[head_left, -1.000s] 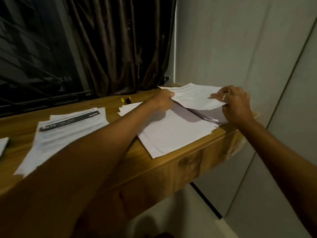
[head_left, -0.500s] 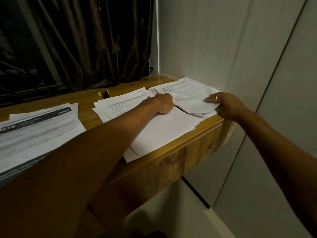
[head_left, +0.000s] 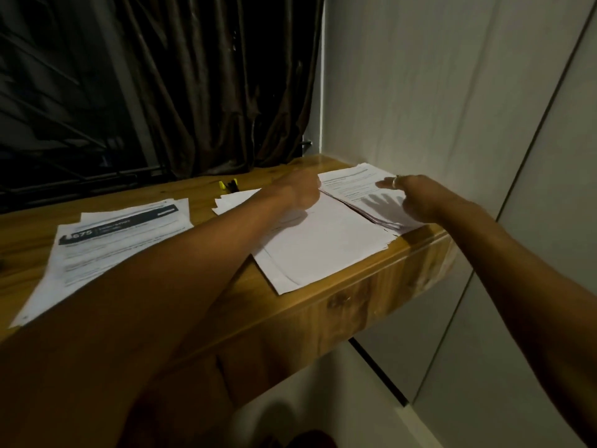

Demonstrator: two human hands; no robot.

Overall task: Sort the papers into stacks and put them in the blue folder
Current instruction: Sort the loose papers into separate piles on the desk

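We sort 3 piles on the desk; no blue folder in view.
Our left hand sits on the blank middle stack, grip too blurred to tell; our right hand hovers, fingers spread, over the printed stack, probably to square it. A yellow-black object lies beyond.

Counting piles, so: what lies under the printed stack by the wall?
Its left edge overlaps the blank white stack, on the wooden desk. Anything beneath its middle is covered.
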